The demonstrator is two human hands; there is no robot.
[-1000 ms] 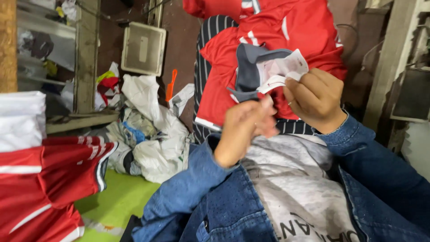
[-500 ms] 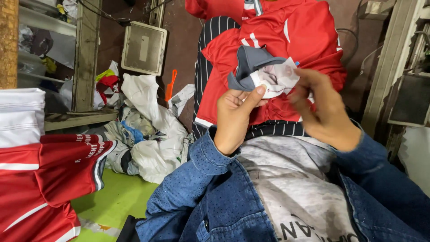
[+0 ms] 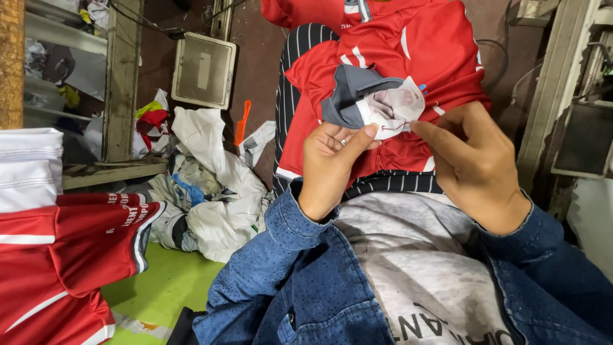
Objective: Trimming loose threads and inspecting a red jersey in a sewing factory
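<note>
A red sports jersey (image 3: 440, 57) with white stripes lies over my lap, its grey collar (image 3: 348, 96) folded up toward me. My left hand (image 3: 332, 166) pinches the collar and the white patch (image 3: 396, 108) inside it between thumb and fingers. My right hand (image 3: 476, 163) meets it from the right, fingertips closed at the patch's edge where a thin red thread shows. Both sleeves are blue denim.
Folded red and white jerseys (image 3: 57, 255) are stacked at the left on a green surface (image 3: 159, 287). A heap of white plastic bags (image 3: 217, 185) lies on the floor ahead, with an orange comb (image 3: 241, 121), a wooden shelf post (image 3: 121, 76) and a pale box (image 3: 203, 69) behind.
My left hand rose from below to the collar and took hold of it. My right hand shifted from gripping the patch to pinching at its right edge.
</note>
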